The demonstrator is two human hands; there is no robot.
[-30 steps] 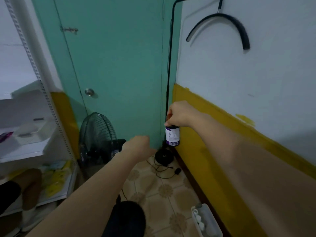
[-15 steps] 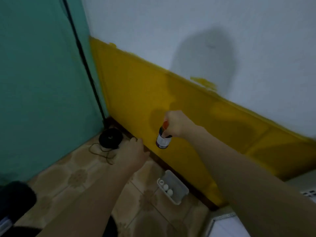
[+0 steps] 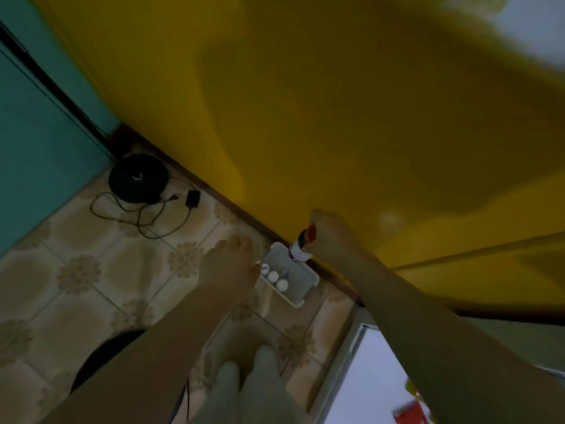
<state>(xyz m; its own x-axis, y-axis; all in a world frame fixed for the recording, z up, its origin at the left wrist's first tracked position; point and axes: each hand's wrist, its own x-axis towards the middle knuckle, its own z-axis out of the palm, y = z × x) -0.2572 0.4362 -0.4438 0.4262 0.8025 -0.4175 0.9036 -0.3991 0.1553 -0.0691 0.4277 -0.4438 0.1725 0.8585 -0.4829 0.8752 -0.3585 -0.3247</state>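
Observation:
My right hand (image 3: 331, 237) grips a small dark bottle (image 3: 299, 249) with a red cap and white label by its top, just above the far end of a white tray (image 3: 298, 278) on the floor by the yellow wall. Three white round items (image 3: 273, 276) lie in the tray's near-left side. My left hand (image 3: 229, 264) hovers beside the tray's left edge, fingers loosely extended, holding nothing.
A black round stand base (image 3: 139, 178) with a tangled cord and adapter (image 3: 192, 198) sits in the corner by the teal door. My socked feet (image 3: 244, 384) are on the tiled floor. A white surface (image 3: 367, 377) lies at lower right.
The view has dropped towards the floor. Both hands have lowered to the tray, the right one bringing the bottle down over its far end.

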